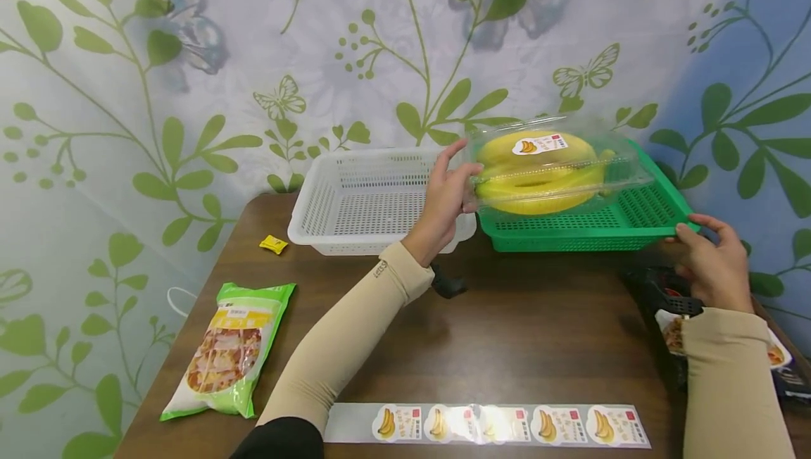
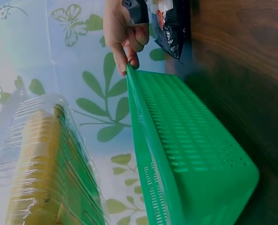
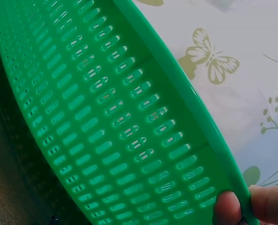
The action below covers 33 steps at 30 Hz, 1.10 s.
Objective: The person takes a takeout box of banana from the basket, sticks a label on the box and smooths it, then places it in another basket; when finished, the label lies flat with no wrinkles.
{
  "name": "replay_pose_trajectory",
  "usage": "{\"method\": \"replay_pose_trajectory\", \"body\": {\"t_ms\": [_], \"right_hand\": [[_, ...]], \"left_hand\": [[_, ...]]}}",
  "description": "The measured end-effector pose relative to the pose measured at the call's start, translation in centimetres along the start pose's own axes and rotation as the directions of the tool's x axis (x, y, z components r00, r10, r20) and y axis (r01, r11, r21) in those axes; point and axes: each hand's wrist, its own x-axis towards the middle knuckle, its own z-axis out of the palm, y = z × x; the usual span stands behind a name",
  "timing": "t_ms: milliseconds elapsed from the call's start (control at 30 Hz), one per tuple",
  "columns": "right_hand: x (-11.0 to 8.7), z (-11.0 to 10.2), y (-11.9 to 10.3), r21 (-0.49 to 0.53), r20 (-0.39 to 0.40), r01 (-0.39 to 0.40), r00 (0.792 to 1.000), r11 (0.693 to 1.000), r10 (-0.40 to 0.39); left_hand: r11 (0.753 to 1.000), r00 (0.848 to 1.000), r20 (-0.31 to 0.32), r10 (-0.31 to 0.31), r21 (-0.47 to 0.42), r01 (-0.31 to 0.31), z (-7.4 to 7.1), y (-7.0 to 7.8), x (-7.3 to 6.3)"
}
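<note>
A clear plastic clamshell box of bananas (image 1: 538,174), with a banana sticker on its lid, is held above the green basket. My left hand (image 1: 446,195) grips the box by its left end. At the right, my right hand (image 1: 712,258) pinches the rim of the green basket (image 1: 570,242) at its near right corner. The right wrist view shows a thumb and finger (image 3: 270,205) on either side of that rim. In the left wrist view the banana box (image 2: 40,168) is apart from the basket (image 2: 190,150); the left hand itself is out of that picture.
A white basket (image 1: 380,244) stands left of the green one. A yellow packet (image 1: 274,244) and a green-edged food bag (image 1: 231,353) lie at the left. A strip of banana stickers (image 1: 494,425) lies along the near edge. Black food packages (image 1: 665,304) are under the right forearm.
</note>
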Motion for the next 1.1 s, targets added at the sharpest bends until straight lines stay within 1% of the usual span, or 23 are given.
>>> {"method": "replay_pose_trajectory", "body": {"t_ms": [133, 200, 267, 367, 500, 567, 633, 733, 833, 867, 933, 1100], "right_hand": [[0.1, 0.0, 0.1, 0.016, 0.018, 0.003, 1.0, 1.0, -0.003], [0.1, 0.0, 0.2, 0.007, 0.015, -0.001, 1.0, 1.0, 0.001], [0.2, -0.2, 0.2, 0.001, 0.005, 0.0, 1.0, 1.0, 0.0], [0.2, -0.4, 0.2, -0.031, -0.036, 0.017, 0.999, 0.999, -0.018], [0.5, -0.3, 0.2, -0.069, -0.072, 0.04, 0.996, 0.997, -0.045], [0.6, -0.2, 0.2, -0.052, -0.064, 0.043, 0.997, 0.998, -0.046], [0.6, -0.2, 0.2, -0.025, -0.035, 0.039, 0.999, 0.999, -0.04], [0.7, -0.2, 0.1, 0.026, 0.019, 0.03, 0.999, 0.999, -0.03], [0.7, -0.1, 0.1, 0.049, 0.053, 0.023, 0.998, 0.999, -0.025], [0.7, -0.1, 0.1, 0.045, 0.054, 0.023, 0.998, 0.999, -0.025], [0.6, 0.1, 0.1, 0.002, 0.029, 0.021, 0.999, 1.0, -0.021], [0.7, 0.6, 0.3, -0.088, -0.05, 0.015, 0.999, 0.996, -0.02]], "left_hand": [[0.999, 0.999, 0.002, -0.047, 0.019, 0.047, 1.4, -0.5, 1.2], [0.996, 0.997, -0.001, -0.074, 0.042, 0.074, 2.2, -0.9, 1.9], [0.994, 0.996, -0.001, -0.087, 0.073, 0.087, 3.2, -1.3, 2.5], [0.988, 0.996, -0.001, -0.092, 0.121, 0.091, 4.6, -2.3, 3.4], [0.98, 0.994, -0.046, -0.095, 0.171, 0.101, 6.2, -3.5, 4.4], [0.973, 0.992, -0.087, -0.096, 0.204, 0.112, 6.7, -4.1, 4.8], [0.963, 0.987, -0.129, -0.098, 0.236, 0.127, 6.9, -4.6, 5.2], [0.94, 0.978, -0.174, -0.115, 0.298, 0.164, 6.9, -5.4, 5.7], [0.914, 0.972, -0.192, -0.135, 0.354, 0.197, 6.6, -6.2, 5.8], [0.904, 0.972, -0.188, -0.142, 0.376, 0.205, 6.5, -6.4, 5.8], [0.883, 0.974, -0.168, -0.153, 0.42, 0.211, 6.4, -6.7, 5.7], [0.834, 0.983, -0.099, -0.154, 0.52, 0.183, 6.2, -7.2, 5.7]]}}
